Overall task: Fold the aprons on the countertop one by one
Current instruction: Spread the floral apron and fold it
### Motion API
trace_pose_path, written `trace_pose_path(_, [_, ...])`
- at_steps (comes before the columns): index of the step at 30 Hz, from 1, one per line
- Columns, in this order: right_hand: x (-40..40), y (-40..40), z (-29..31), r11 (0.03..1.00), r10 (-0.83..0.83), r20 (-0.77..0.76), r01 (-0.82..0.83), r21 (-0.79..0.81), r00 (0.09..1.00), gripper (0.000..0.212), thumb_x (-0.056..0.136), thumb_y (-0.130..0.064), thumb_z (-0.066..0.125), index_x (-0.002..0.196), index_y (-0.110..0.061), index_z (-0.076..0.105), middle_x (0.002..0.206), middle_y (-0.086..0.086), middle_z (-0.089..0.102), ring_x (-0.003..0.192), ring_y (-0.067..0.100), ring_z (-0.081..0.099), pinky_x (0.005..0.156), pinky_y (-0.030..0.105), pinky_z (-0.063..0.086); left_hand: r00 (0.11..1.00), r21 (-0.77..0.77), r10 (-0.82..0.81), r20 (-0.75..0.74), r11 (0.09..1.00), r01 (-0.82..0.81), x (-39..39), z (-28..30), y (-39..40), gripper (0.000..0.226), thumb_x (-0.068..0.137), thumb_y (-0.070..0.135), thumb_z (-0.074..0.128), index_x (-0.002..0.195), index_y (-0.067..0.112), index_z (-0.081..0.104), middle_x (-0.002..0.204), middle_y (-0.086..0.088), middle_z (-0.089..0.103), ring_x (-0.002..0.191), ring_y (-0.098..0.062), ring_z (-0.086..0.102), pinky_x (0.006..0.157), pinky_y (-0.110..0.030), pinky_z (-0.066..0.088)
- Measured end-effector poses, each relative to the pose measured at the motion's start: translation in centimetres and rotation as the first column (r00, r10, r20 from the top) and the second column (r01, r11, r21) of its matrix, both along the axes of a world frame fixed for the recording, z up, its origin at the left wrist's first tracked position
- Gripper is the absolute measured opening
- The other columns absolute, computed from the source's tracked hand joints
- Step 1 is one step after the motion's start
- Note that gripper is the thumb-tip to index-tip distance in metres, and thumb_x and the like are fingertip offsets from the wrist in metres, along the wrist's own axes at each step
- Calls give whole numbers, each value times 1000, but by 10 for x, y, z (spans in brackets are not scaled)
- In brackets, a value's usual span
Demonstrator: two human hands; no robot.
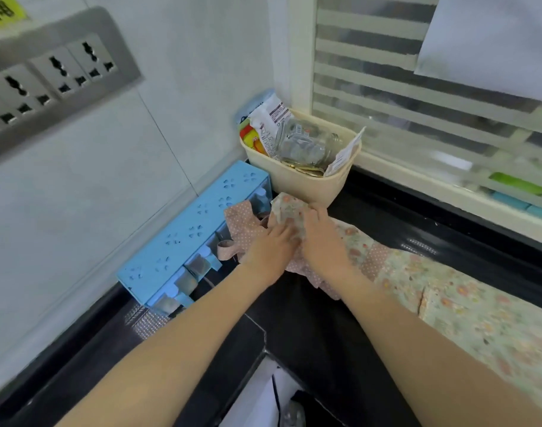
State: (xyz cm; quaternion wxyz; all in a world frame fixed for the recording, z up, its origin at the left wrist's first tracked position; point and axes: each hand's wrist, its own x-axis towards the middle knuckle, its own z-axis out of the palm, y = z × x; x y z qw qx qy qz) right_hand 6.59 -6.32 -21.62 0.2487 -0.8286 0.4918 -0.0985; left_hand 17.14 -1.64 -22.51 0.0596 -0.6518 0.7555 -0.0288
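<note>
A floral apron point(467, 306) with pink dotted trim lies stretched along the black countertop point(309, 328), running from the far corner toward the lower right. Its far end point(286, 209) is bunched up near the beige basket. My left hand point(271, 249) and my right hand point(320, 238) sit side by side on that bunched end, fingers curled into the cloth. A pink dotted strap point(226, 249) trails to the left against the blue box.
A blue plastic box point(186, 238) stands along the tiled wall on the left. A beige basket point(300, 177) with a glass jar and packets fills the corner. A frosted window runs along the right. Wall sockets point(47, 84) are at upper left.
</note>
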Motion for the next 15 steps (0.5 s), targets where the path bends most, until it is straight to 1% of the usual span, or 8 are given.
trace_pose_path(1, [-5, 4, 0, 999, 19, -125, -25, -47, 992, 47, 93, -6, 47, 138, -12, 33, 147, 10, 22, 120, 27, 47, 93, 33, 44, 998, 147, -3, 61, 989, -6, 0, -7, 4, 55, 95, 11, 47, 146, 13, 28, 155, -11, 20, 143, -28, 18, 112, -35, 22])
trace_pose_path(2, [-12, 8, -4, 999, 35, -238, -43, -30, 971, 49, 93, -9, 49, 139, -13, 31, 147, 11, 20, 123, 29, 43, 92, 34, 43, 994, 234, 40, 98, 970, -62, 1, -11, 9, 54, 97, 11, 41, 148, 14, 22, 157, -10, 12, 145, -27, 9, 116, -35, 12])
trace_pose_path(5, [-30, 15, -14, 976, 55, -443, 46, 215, 895, 76, 91, -22, 58, 149, -20, 9, 154, 16, -8, 137, 41, 20, 99, 43, 40, 981, 260, 128, 147, 952, -163, 5, -13, 17, 52, 99, 16, 36, 148, 16, 19, 158, -12, 3, 146, -29, 2, 118, -38, -1])
trace_pose_path(7, [-35, 15, -23, 944, 105, -514, 78, 322, 851, 95, 86, -29, 66, 150, -27, -4, 153, 13, -25, 140, 45, 1, 105, 51, 33, 980, 335, 144, 135, 924, -182, 8, -11, 23, 55, 97, 15, 41, 148, 17, 19, 158, -14, 3, 146, -30, 1, 118, -39, -1])
trace_pose_path(8, [-32, 14, -28, 926, 139, -524, 78, 369, 840, 99, 84, -28, 69, 150, -30, -5, 153, 11, -27, 140, 46, -5, 107, 55, 30, 982, 380, 146, 118, 907, -181, 12, -13, 27, 59, 96, 14, 44, 149, 18, 18, 158, -15, 3, 146, -30, 1, 118, -38, 1])
trace_pose_path(11, [-25, 5, -32, 888, 190, -552, 97, 449, 812, 107, 81, -26, 73, 149, -37, -8, 151, 10, -32, 140, 47, -8, 110, 58, 26, 987, 460, 136, 91, 873, -163, 12, -10, 29, 63, 93, 12, 48, 149, 17, 19, 157, -15, 9, 144, -30, 8, 116, -39, 10])
trace_pose_path(13, [-18, 1, -30, 888, 184, -562, 108, 447, 806, 111, 79, -23, 75, 148, -39, -10, 149, 10, -36, 140, 47, -8, 109, 58, 27, 984, 413, 174, 46, 893, -177, 12, -9, 23, 57, 93, 12, 48, 146, 13, 27, 154, -14, 19, 140, -32, 19, 113, -40, 19])
trace_pose_path(15, [-13, 2, -32, 875, 180, -575, 137, 464, 798, 112, 78, -18, 76, 147, -41, -9, 149, 9, -37, 140, 46, -7, 106, 57, 33, 982, 298, 187, 23, 936, -185, 11, -7, 16, 49, 94, 14, 48, 142, 10, 34, 149, -14, 25, 136, -32, 25, 110, -41, 25])
